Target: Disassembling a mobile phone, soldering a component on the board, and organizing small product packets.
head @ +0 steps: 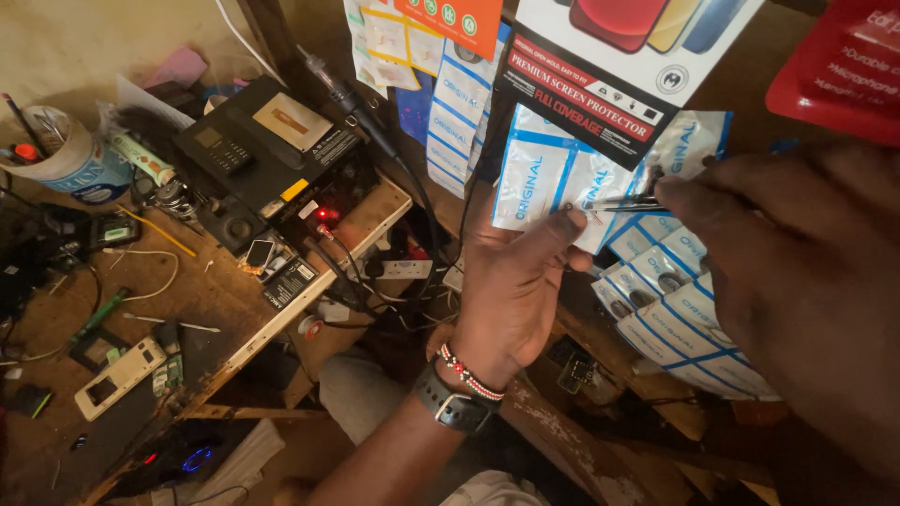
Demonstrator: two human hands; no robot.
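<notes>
My left hand (511,290) is raised in the middle of the view, palm toward me, with its fingertips up against hanging white-and-blue sachets (548,178). It wears a black watch and a red-and-white bead bracelet at the wrist. My right hand (787,253) fills the right side and grips thin metal tweezers (623,203), whose tips point left and meet the left fingertips. Whether something tiny sits between the tips and the fingers is too small to tell.
A wooden workbench (234,300) at the left carries a black station (272,150) with a red light, a white tub (70,155) of tools, cables, phone parts and a white phone frame (117,375). Packaged accessories (609,75) hang above; more sachets (675,319) hang at right.
</notes>
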